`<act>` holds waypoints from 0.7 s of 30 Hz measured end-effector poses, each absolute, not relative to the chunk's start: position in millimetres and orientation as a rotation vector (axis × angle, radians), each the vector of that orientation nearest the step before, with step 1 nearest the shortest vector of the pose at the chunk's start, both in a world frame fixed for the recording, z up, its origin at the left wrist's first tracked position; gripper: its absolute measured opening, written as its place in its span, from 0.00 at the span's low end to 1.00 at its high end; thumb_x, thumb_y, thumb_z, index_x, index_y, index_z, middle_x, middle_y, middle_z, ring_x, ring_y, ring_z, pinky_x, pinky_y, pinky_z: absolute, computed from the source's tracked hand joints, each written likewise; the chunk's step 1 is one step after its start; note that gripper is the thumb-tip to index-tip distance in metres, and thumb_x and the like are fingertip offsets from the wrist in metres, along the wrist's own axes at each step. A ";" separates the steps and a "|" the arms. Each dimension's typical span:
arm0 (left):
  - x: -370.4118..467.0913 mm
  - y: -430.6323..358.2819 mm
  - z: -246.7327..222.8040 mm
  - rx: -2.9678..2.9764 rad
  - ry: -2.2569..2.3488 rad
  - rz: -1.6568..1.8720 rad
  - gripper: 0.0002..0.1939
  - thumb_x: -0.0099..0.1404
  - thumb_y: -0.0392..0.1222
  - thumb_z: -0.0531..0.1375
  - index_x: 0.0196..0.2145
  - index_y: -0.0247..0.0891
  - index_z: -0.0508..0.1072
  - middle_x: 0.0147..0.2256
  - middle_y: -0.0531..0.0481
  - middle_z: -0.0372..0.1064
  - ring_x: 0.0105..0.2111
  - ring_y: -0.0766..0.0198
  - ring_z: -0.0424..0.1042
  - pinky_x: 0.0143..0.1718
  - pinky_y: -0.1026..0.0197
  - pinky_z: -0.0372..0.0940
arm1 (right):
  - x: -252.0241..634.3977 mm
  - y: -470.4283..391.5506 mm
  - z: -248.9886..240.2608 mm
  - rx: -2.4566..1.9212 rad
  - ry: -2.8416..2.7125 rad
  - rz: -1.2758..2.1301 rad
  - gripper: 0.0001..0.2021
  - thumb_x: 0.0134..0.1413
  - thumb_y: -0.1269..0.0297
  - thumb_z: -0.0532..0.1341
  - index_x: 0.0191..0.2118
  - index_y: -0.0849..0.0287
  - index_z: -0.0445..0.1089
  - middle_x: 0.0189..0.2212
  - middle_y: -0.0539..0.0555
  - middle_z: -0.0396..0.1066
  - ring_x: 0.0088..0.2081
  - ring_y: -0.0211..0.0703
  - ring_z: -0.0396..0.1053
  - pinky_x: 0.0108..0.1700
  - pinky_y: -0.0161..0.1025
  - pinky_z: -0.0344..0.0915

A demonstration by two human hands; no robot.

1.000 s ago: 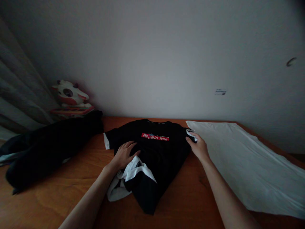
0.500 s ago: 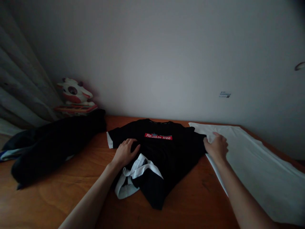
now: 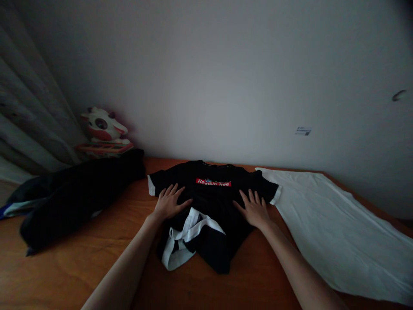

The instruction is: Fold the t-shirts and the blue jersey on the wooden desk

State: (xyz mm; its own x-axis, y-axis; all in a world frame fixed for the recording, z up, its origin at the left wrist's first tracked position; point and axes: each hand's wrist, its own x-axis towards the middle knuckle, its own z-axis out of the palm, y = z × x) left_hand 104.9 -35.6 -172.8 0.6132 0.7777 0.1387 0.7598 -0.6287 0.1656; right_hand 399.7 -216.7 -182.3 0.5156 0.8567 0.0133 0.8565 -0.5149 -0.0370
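My left hand (image 3: 168, 204) and right hand (image 3: 254, 210) lie spread, apart, on the shirt (image 3: 213, 200); I judge this smoothing. In dim light, the bunched hem (image 3: 206, 223) seems to need straightening.

Far left, a cow-headed toy keyboard (image 3: 105, 147) stands by a curtain (image 3: 29, 103), behind dark clothing (image 3: 87, 189); at right, white cloth (image 3: 338, 228) lies before a wall (image 3: 219, 86) bearing a printed label (image 3: 303, 131).

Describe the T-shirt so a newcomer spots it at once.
Find the wooden surface against the grey wall. Between the dark clothing on the left and the white cloth on the right, the black T-shirt lies under the left hand and right hand. Unlike those neighbours, it shows a white-lettered red strip and white-trimmed sleeves.
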 end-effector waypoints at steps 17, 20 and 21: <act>98.1 -65.8 -137.2 2.585 0.402 0.634 0.22 0.72 0.59 0.51 0.30 0.40 0.68 0.30 0.48 0.69 0.31 0.61 0.69 0.34 0.59 0.63 | 393.2 -239.1 -180.4 -1.809 -1.383 -0.432 0.15 0.66 0.55 0.55 0.38 0.57 0.74 0.40 0.59 0.75 0.45 0.52 0.72 0.51 0.49 0.64; 101.4 -77.3 -131.5 2.656 0.241 0.464 0.26 0.65 0.67 0.56 0.35 0.38 0.70 0.34 0.45 0.70 0.33 0.57 0.70 0.36 0.57 0.65 | 372.3 -257.8 -171.1 -1.626 -1.667 -0.157 0.17 0.68 0.52 0.53 0.35 0.55 0.73 0.36 0.56 0.73 0.42 0.48 0.71 0.49 0.47 0.64; 103.3 -80.9 -130.6 2.677 0.228 0.417 0.29 0.61 0.70 0.58 0.37 0.38 0.71 0.36 0.44 0.71 0.35 0.55 0.70 0.38 0.55 0.66 | 366.7 -263.3 -168.6 -1.580 -1.766 -0.052 0.18 0.67 0.48 0.54 0.38 0.55 0.73 0.38 0.57 0.73 0.43 0.49 0.71 0.50 0.48 0.65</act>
